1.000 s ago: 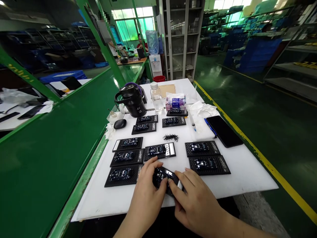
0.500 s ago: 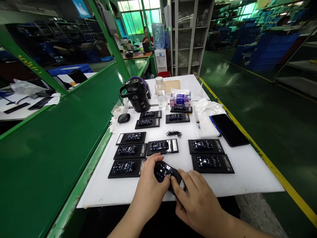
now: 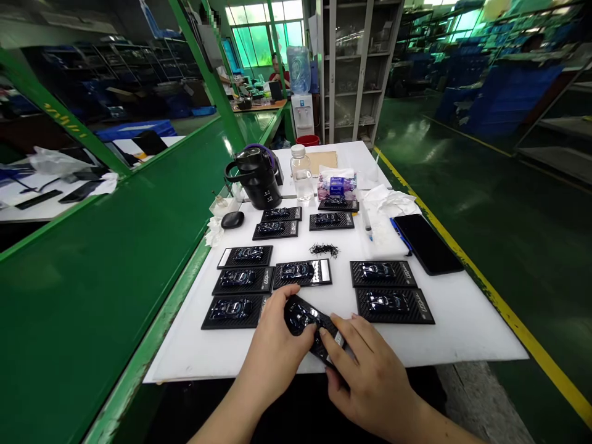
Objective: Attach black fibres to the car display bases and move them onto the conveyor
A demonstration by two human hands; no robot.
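Between my hands, at the table's front edge, is a dark model car [image 3: 300,316] on a black carbon-patterned base, tilted at a slant. My left hand [image 3: 277,345] grips its left end, thumb against the car. At the right end, my right hand [image 3: 365,367] has the base between thumb and fingers, its index fingertip close to the left thumb. More model cars on like bases surround it: one [image 3: 296,271] just beyond, several in a column [image 3: 231,309] to the left, two [image 3: 387,302] to the right. Behind them lies a small heap of black slivers [image 3: 324,250].
A black jug [image 3: 259,185], a clear bottle [image 3: 302,176] and a tissue pack [image 3: 337,185] stand at the back. A syringe [image 3: 367,225], crumpled tissue [image 3: 393,201] and a black phone [image 3: 428,243] lie right. A black mouse-shaped object [image 3: 232,220] sits left.
Both hands keep hold of the model car; its base has turned slightly, so more of its front edge shows. The whole view has shifted a little.
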